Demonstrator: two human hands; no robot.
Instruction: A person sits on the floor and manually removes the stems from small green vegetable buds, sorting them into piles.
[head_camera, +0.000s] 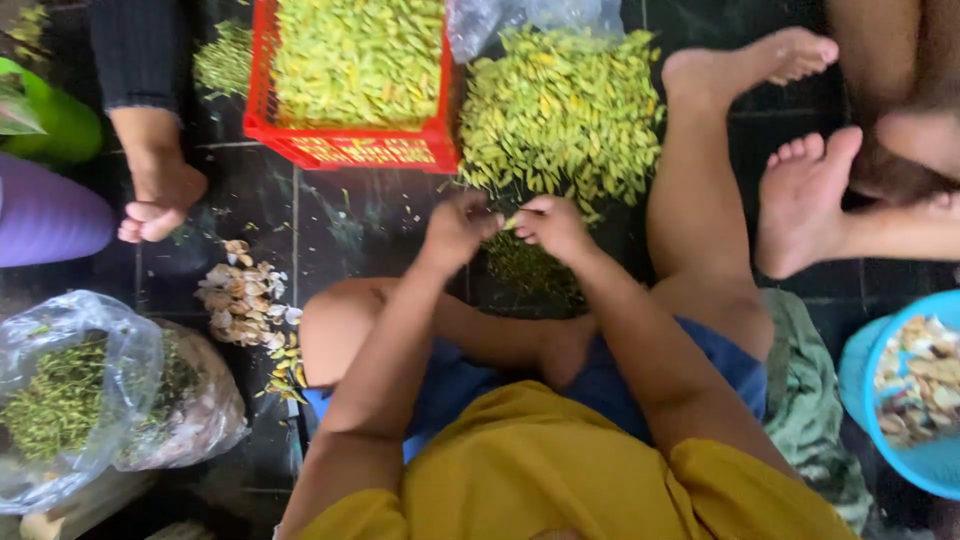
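The yellow cotton shirt (560, 480) fills the near edge. Beyond it, the left hand (455, 228) and right hand (553, 226) pinch one small yellow-green flower bud (511, 222) between fingertips, above the dark tiled floor (340, 225). The bud looks light, soft and easily bruised; best held at its ends.

The person sits cross-legged on the floor, both bare forearms reaching forward from yellow sleeves and converging in front of the folded knees. The left hand (455, 228) is curled, fingers bent inward with thumb and fingertips pinched together, and the right hand (552, 225) mirrors it, knuckles up and its fingertips drawn into a tight grip that meets the left hand's fingertips. The two hands touch at the tips, wrists slightly raised and elbows spread wide, the left knee bare below the left forearm.
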